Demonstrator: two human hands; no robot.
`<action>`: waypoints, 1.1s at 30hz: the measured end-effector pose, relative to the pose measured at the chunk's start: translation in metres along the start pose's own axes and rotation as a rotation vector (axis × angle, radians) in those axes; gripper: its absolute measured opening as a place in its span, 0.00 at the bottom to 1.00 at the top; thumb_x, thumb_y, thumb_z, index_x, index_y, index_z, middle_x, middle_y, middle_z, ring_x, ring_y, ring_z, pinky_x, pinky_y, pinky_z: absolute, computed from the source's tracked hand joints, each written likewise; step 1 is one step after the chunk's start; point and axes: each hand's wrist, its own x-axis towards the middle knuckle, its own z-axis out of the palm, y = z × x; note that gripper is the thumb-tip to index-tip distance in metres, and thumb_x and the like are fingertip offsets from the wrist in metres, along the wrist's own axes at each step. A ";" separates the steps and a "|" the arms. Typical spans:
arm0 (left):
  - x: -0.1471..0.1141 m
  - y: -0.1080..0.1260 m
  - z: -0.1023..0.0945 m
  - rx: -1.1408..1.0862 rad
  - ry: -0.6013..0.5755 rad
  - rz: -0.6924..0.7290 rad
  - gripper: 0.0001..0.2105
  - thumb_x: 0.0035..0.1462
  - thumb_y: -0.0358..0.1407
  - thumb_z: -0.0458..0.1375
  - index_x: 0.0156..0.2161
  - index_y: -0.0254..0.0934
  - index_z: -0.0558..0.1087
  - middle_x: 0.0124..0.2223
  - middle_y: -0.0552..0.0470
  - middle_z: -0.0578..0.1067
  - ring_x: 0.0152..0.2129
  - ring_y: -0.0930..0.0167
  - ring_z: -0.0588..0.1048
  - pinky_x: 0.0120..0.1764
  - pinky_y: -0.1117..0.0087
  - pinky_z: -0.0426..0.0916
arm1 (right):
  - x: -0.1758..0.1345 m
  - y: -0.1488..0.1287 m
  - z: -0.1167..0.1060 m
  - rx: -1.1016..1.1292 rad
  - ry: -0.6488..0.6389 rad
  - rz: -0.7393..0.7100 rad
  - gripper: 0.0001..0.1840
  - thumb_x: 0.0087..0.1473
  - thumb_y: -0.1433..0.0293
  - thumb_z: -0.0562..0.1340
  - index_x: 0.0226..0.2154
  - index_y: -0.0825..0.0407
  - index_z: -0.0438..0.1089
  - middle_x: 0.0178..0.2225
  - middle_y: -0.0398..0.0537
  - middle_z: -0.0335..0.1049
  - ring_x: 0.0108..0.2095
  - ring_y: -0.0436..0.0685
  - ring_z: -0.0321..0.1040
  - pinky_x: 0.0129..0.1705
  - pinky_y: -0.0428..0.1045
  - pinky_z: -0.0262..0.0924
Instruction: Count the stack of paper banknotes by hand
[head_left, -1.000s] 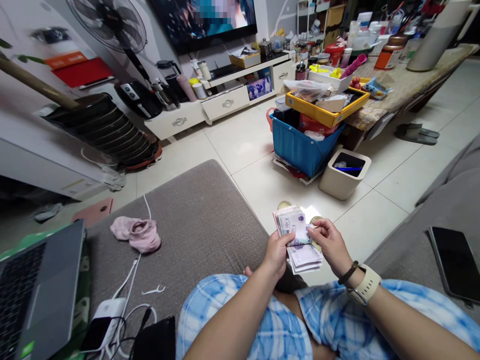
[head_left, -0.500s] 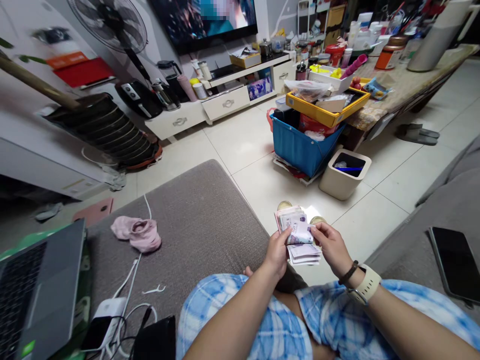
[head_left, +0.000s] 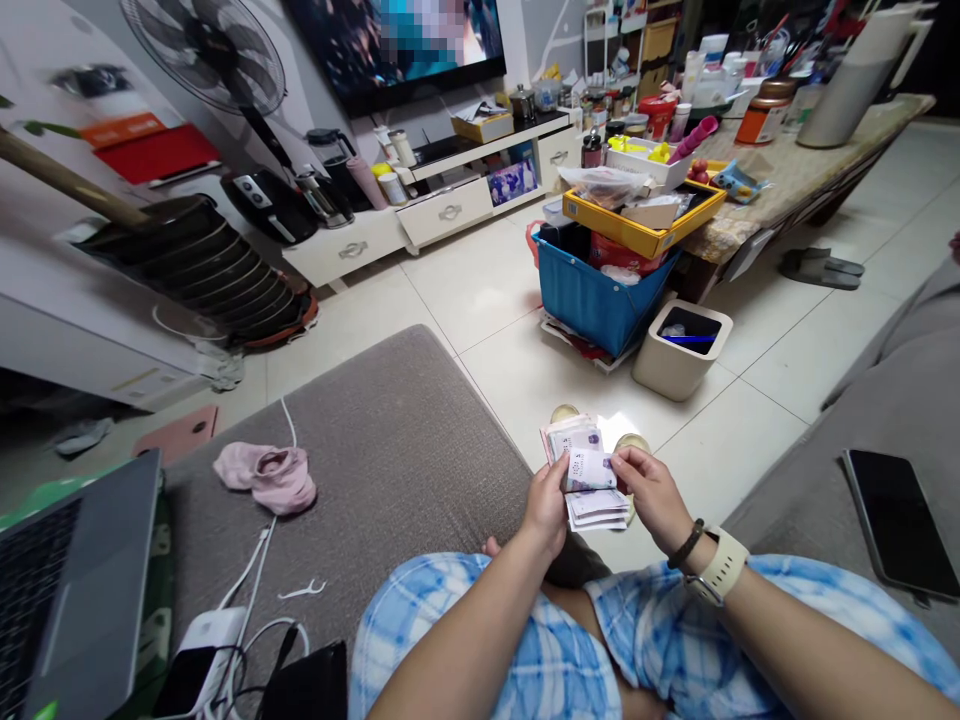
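A stack of banknotes [head_left: 574, 445] is gripped in my left hand [head_left: 546, 510], the thumb pressed across its near side. The notes are mostly pale purple, with pinkish edges at the back, and several folded-over ends hang toward me below the thumb. My right hand [head_left: 652, 490] pinches the right edge of the top purple note [head_left: 592, 468] between thumb and fingers. A dark bracelet and a cream watch [head_left: 718, 567] are on that wrist. Both hands are above my lap, in blue plaid cloth [head_left: 427, 620].
A grey padded seat [head_left: 405, 430] at left bears a pink cloth item [head_left: 274, 478], cables, a white floss pick [head_left: 303, 590] and a laptop [head_left: 82, 600]. At right lies a phone [head_left: 900, 515]. Ahead stand a beige bin [head_left: 679, 360], a blue basket [head_left: 581, 300] and a cluttered table [head_left: 795, 190].
The top purple note is folded further toward me, its face now flatter and more visible. My right hand still pinches its edge. The whole view has shifted slightly.
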 end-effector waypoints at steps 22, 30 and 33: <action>-0.101 0.002 -0.018 -0.001 0.045 0.125 0.14 0.47 0.39 0.61 0.34 0.28 0.72 0.28 0.44 0.77 0.23 0.66 0.76 0.33 0.65 0.69 | -0.086 -0.021 0.014 0.042 -0.321 -0.092 0.21 0.50 0.52 0.58 0.24 0.54 0.66 0.18 0.43 0.65 0.18 0.48 0.55 0.22 0.45 0.50; -0.210 0.002 -0.029 0.109 0.035 0.257 0.14 0.46 0.40 0.61 0.34 0.30 0.73 0.27 0.45 0.77 0.21 0.67 0.75 0.28 0.67 0.68 | -0.157 -0.029 0.021 0.002 -0.279 -0.298 0.19 0.40 0.59 0.68 0.31 0.51 0.62 0.26 0.41 0.63 0.25 0.50 0.59 0.28 0.46 0.57; -0.253 -0.006 -0.033 0.076 -0.069 0.359 0.15 0.46 0.40 0.62 0.37 0.30 0.74 0.31 0.43 0.78 0.27 0.65 0.76 0.34 0.66 0.68 | -0.188 -0.038 0.027 -0.065 -0.395 -0.358 0.25 0.38 0.61 0.69 0.38 0.51 0.63 0.35 0.46 0.66 0.31 0.53 0.63 0.36 0.49 0.61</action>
